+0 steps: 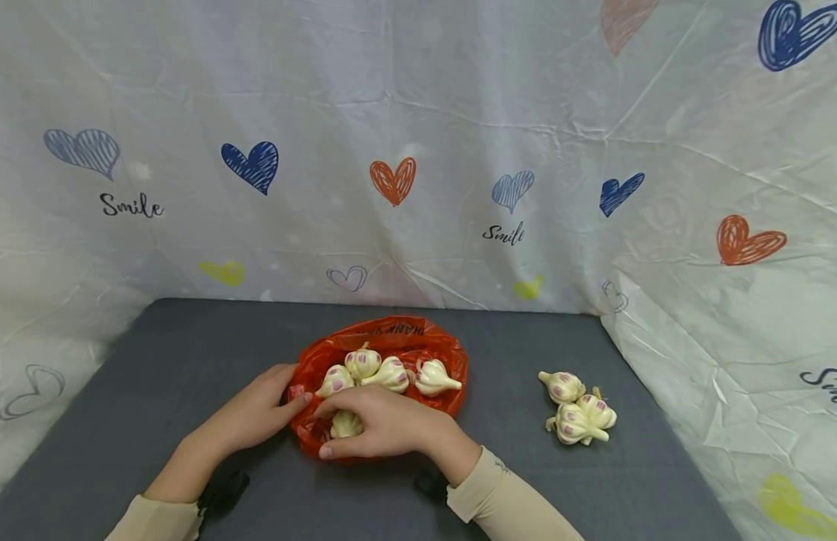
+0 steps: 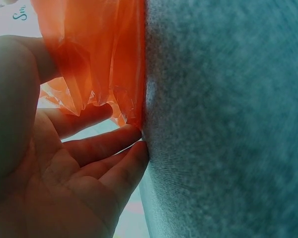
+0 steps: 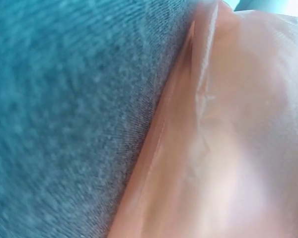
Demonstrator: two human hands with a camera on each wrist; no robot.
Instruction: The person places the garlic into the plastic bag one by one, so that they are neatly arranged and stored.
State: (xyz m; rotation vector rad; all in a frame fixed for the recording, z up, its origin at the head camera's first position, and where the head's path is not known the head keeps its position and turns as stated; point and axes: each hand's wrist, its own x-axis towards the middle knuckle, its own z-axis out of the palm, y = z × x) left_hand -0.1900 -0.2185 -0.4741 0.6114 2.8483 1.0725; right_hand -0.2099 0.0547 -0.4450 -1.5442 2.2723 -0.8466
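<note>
A red plastic bag (image 1: 455, 353) sits open on the dark tabletop, its mouth facing up and several garlic bulbs (image 1: 391, 374) inside. My right hand (image 1: 398, 424) reaches over the near rim, thumb and fingers curled around one garlic bulb (image 1: 346, 424) low in the bag. At the bag's left side, my left hand (image 1: 259, 409) holds the rim between thumb and fingers. The left wrist view shows the bag's orange-looking wall (image 2: 97, 49) at the thumb and fingertips, close to the cloth. Thin plastic (image 3: 228, 148) fills much of the right wrist view, where the fingers are hidden.
Three more garlic bulbs (image 1: 581, 417) lie in a cluster on the grey tabletop (image 1: 520, 481), right of the bag. Behind and to the right hangs a pale curtain (image 1: 445, 248) printed with hearts, meeting the table's back edge.
</note>
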